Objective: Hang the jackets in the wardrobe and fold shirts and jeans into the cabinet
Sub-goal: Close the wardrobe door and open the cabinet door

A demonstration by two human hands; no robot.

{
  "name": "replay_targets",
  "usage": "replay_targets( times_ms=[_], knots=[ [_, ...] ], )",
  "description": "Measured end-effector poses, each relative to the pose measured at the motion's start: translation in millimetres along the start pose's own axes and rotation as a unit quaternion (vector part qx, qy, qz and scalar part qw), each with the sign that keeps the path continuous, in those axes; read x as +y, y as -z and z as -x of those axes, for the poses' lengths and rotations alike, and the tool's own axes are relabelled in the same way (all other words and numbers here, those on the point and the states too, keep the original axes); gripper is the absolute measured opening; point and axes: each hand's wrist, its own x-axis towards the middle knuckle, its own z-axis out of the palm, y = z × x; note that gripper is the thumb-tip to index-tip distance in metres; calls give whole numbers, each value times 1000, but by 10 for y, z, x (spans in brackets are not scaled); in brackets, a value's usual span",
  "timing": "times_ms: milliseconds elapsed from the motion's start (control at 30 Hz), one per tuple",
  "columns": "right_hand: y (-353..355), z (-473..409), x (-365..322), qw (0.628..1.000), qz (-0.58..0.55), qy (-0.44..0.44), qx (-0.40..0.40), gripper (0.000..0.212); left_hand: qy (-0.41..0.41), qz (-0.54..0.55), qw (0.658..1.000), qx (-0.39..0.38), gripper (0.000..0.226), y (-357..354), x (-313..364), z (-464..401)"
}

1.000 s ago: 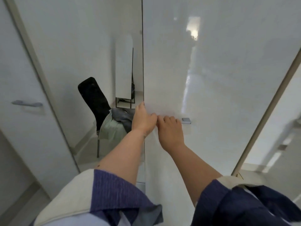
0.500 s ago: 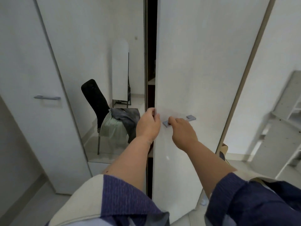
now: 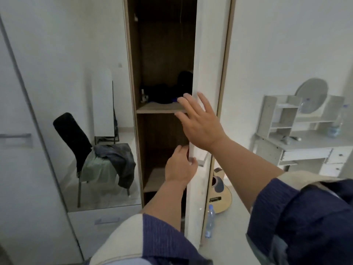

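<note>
I see my left hand curled around the edge of the tall white wardrobe door, which stands open on dark wooden shelves. My right hand is spread flat, fingers straight, against the same door. Grey and green clothes lie on the black chair at left.

We can read no text, label, brand, number or sign anywhere. The plastic bottle standing on the floor just right of the open wardrobe door has a label band too blurred for us to make out. The bottles on the desk, well to the right of that door, are likewise too small and soft for any lettering to show.
</note>
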Motion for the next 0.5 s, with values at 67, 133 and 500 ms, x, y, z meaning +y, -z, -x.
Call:
replay_targets(
  times_ms=[67, 133, 500],
  knots=[
    [79, 57, 98, 994, 70, 13, -79, 35, -35, -15, 999, -27, 44, -70, 165, 18],
    [112, 162, 218, 982, 121, -4, -147, 43, -55, 2, 995, -80, 56, -171, 345, 13],
    [56, 771, 1000, 887, 329, -142, -292, 77, -237, -79, 945, -210, 99, -990, 980, -329]
  ],
)
